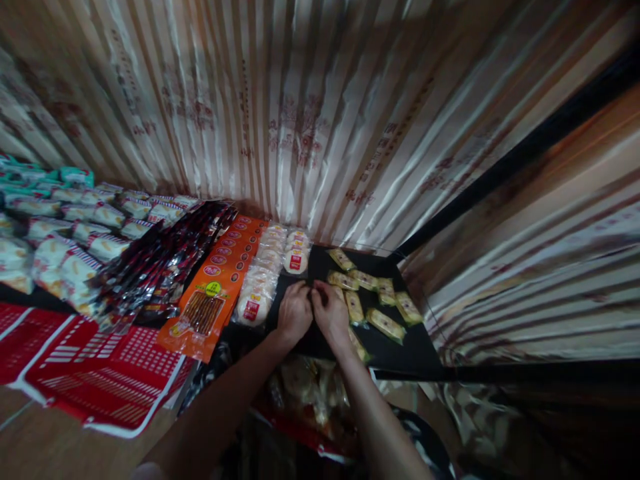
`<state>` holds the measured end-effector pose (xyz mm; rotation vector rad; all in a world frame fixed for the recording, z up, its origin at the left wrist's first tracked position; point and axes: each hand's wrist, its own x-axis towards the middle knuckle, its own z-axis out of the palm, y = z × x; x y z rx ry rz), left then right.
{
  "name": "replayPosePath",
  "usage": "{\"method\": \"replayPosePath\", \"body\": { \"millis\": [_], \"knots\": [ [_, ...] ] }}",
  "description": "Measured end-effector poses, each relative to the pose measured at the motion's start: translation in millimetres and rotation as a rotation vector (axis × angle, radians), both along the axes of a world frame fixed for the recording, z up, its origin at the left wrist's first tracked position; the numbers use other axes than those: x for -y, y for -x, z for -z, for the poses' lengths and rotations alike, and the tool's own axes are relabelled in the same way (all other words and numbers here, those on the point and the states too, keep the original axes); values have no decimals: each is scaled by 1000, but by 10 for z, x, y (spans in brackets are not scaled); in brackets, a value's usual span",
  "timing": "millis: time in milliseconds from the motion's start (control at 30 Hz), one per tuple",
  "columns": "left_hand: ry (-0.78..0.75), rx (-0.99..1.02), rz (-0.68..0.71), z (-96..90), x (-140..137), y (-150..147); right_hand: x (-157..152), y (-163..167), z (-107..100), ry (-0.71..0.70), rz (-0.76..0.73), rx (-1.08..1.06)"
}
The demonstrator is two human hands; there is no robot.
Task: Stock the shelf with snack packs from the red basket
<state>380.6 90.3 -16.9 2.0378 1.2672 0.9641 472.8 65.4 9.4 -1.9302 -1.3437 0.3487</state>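
Note:
My left hand (295, 312) and my right hand (330, 311) are side by side, low over the black shelf (400, 353). The fingers of both are curled, with the tips almost meeting; whatever they hold, if anything, is hidden. Just left of my left hand, round white rice crackers (251, 308) in clear wrappers lie in overlapping rows, with a shorter row (296, 260) behind. Close to my right hand, several small yellowish wrapped cakes (355, 307) are scattered on the shelf, one partly under my right wrist.
Farther left lie an orange snack pack (213, 293), a heap of dark shiny sticks (155, 260) and many white snack bags (105, 243). Red baskets (110, 373) stand along the front edge; another, holding wrapped goods (305, 387), is below my arms. A pleated curtain (295, 120) hangs behind.

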Motion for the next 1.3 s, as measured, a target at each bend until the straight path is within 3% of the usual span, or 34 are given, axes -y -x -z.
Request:
{"method": "replayPosePath", "body": {
  "millis": [100,167,267,367,500,600,933,1300],
  "knots": [
    [-17,31,78,-24,376,134,631,21,64,-102,-32,-135],
    [-23,54,144,8,687,214,1063,28,171,-90,-34,-194],
    [60,101,282,140,1137,278,1588,-14,446,50,-49,-252],
    [261,-33,348,324,1448,268,1881,-128,763,191,-29,-193],
    [488,-167,340,491,1600,206,1959,-307,1009,198,123,1],
    [520,-195,341,522,1605,153,1885,-387,1031,233,184,124],
    [600,-208,381,529,1725,43,1679,-400,999,597,192,312],
    [607,-141,306,548,1625,102,2067,-389,664,448,0,239]
  ]
}}
